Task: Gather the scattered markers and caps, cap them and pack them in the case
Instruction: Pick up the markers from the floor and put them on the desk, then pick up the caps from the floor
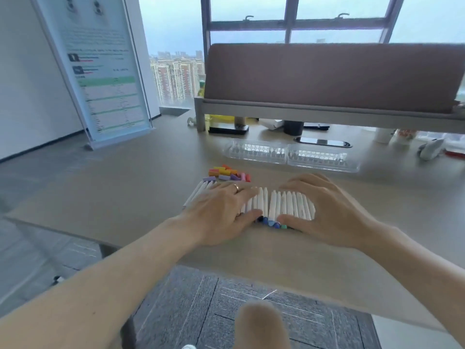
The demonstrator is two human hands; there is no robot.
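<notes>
A row of several white markers (pixel 279 205) lies side by side on the desk, coloured tips pointing toward me. My left hand (pixel 224 210) rests flat on the row's left part, and my right hand (pixel 329 210) cups its right end; both press the row together. A heap of several coloured caps (pixel 227 174) lies just behind the markers. Farther back, the clear plastic case (pixel 292 153) lies open as two trays.
The grey desk (pixel 125 192) has its front edge near me. A raised shelf (pixel 327 114) with a brown panel stands at the back, with a phone (pixel 323 142), cups and small items under it. A poster stand (pixel 100 71) is at far left.
</notes>
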